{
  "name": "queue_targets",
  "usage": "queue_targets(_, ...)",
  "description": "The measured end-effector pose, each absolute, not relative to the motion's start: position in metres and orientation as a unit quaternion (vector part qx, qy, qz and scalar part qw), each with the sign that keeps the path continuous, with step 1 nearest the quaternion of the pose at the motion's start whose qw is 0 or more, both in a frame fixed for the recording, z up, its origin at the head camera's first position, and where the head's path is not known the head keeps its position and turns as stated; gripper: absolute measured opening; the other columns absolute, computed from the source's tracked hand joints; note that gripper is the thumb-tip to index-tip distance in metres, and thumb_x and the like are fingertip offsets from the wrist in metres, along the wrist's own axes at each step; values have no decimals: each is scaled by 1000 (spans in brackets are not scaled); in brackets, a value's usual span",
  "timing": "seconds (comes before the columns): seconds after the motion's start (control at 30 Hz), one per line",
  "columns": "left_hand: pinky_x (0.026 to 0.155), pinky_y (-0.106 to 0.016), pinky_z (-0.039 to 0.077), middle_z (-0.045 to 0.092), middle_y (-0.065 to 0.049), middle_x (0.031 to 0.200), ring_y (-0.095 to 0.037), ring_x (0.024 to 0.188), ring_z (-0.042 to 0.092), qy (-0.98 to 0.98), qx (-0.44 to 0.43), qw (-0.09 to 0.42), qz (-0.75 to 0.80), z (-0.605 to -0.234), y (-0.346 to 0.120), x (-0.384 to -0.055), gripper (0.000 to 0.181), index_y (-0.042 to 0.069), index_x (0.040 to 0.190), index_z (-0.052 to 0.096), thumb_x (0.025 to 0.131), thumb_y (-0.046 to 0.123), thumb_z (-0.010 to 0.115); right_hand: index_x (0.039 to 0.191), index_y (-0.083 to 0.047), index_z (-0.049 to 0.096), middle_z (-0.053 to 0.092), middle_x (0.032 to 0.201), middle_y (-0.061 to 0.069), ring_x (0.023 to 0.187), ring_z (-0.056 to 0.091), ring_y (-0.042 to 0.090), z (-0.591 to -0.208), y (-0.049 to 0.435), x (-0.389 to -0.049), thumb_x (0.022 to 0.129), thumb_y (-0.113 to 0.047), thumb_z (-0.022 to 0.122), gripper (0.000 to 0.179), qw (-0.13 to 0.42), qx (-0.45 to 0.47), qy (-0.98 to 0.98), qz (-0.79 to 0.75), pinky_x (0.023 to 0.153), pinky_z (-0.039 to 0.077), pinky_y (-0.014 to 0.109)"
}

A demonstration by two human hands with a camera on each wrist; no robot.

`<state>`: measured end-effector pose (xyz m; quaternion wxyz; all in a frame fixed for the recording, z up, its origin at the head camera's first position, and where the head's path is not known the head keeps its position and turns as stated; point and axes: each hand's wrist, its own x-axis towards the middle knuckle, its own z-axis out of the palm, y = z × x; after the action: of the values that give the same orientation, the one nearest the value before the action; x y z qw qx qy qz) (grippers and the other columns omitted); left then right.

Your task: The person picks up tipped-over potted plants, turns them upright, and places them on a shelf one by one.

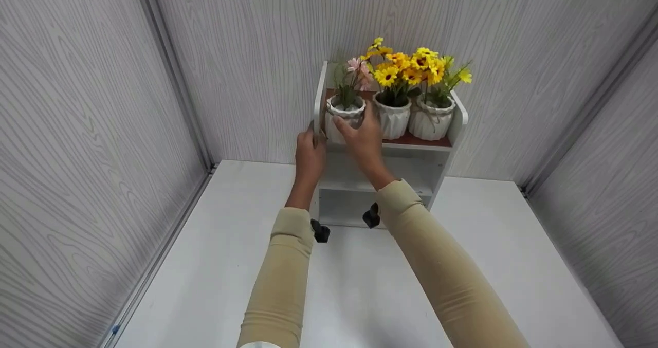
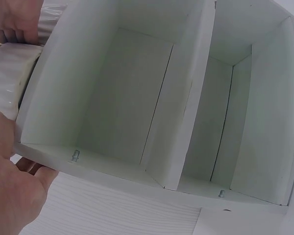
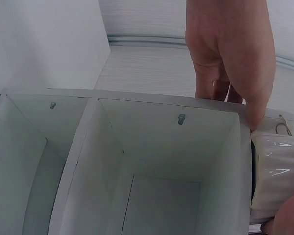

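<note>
A small white shelf point(image 1: 320, 98) stands against the back wall, with three ribbed white flower pots on its top tier. My left hand point(image 1: 310, 158) grips the left side panel, its fingers behind the board and its thumb on the front edge. The leftmost pot point(image 3: 277, 166), with pink flowers point(image 1: 354, 65) and a twine tie, is held by my right hand point(image 1: 366, 140), thumb at the front and fingers around its right side. Beside those fingers is the middle pot point(image 1: 394, 123) of yellow flowers. The right pot point(image 1: 432, 123) has yellow-green blooms and a twine bow.
Below the pots, the shelf's lower compartments point(image 2: 127, 93) are open-fronted, with small metal pegs in the side panel. The shelf stands at the back of a white tabletop point(image 1: 247, 199). Wood-grain panels point(image 1: 247, 70) enclose the back and both sides.
</note>
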<state>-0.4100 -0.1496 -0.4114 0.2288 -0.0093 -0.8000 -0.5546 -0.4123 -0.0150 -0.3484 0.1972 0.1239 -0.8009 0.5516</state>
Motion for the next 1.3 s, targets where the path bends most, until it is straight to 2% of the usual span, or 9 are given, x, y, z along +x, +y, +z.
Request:
queue_targets(0.1, 93, -40, 48, 51, -10, 123, -19, 106, 53, -801, -4, 222, -557, -412, -148, -411, 49, 15, 156, 39, 109, 29, 43, 158, -8, 29, 49, 151, 13, 134, 51, 22, -349, -17, -416, 90, -43, 76, 90, 192, 119, -801, 555, 107, 46, 38)
queue_targets(0.3, 84, -38, 46, 51, -9, 114, -19, 96, 49, -797, 1, 230, -559, -411, -146, -411, 44, 13, 148, 49, 109, 31, 42, 160, -9, 24, 47, 152, 12, 127, 55, 21, -350, -20, -426, 90, -48, 73, 94, 184, 117, -795, 566, 100, 48, 39)
queue_targets(0.5, 85, -40, 46, 52, -11, 117, -20, 96, 50, -798, 9, 238, -553, -407, -138, -413, 33, 6, 121, 60, 108, 31, 42, 160, -15, 24, 49, 147, 7, 114, 57, 16, -355, -19, -435, 90, -53, 71, 92, 197, 131, -773, 588, 92, 49, 36)
queue_targets(0.57, 87, -41, 46, 52, -13, 117, -21, 98, 50, -800, 7, 242, -550, -408, -139, -415, 32, 4, 115, 60, 108, 30, 42, 160, -15, 23, 46, 150, 6, 120, 55, 16, -357, -21, -436, 90, -53, 70, 93, 199, 138, -765, 597, 96, 48, 36)
queue_targets(0.7, 90, -43, 46, 53, -13, 118, -21, 101, 51, -796, 7, 246, -553, -409, -143, -413, 38, 6, 137, 56, 108, 29, 43, 161, -16, 20, 34, 161, 5, 144, 38, 15, -360, -26, -437, 90, -55, 69, 94, 200, 142, -762, 600, 113, 39, 36)
queue_targets(0.8, 88, -40, 46, 52, -11, 116, -20, 99, 50, -791, 5, 239, -563, -412, -144, -411, 38, 7, 137, 56, 108, 29, 43, 162, -14, 17, 27, 166, 4, 151, 29, 16, -363, -27, -437, 90, -56, 68, 97, 193, 135, -765, 599, 119, 32, 36)
queue_targets(1.0, 77, -33, 40, 46, -7, 105, -18, 89, 45, -793, 0, 227, -565, -413, -145, -410, 29, 6, 102, 55, 108, 32, 41, 163, -19, 8, 15, 170, 1, 155, 18, 15, -365, -28, -439, 92, -55, 67, 99, 178, 135, -762, 607, 123, 26, 37)
queue_targets(1.13, 77, -34, 40, 46, -6, 105, -18, 90, 43, -794, 1, 238, -560, -411, -146, -409, 37, 5, 130, 57, 108, 30, 42, 164, -18, 8, 14, 170, 0, 155, 18, 15, -362, -28, -439, 92, -56, 66, 100, 179, 144, -762, 606, 123, 26, 38)
queue_targets(1.3, 81, -36, 42, 49, -9, 110, -18, 93, 45, -798, 1, 232, -557, -411, -146, -409, 53, 5, 155, 37, 108, 29, 42, 164, -17, 8, 16, 169, 1, 154, 19, 16, -361, -26, -436, 92, -56, 65, 100, 170, 140, -772, 597, 123, 26, 38)
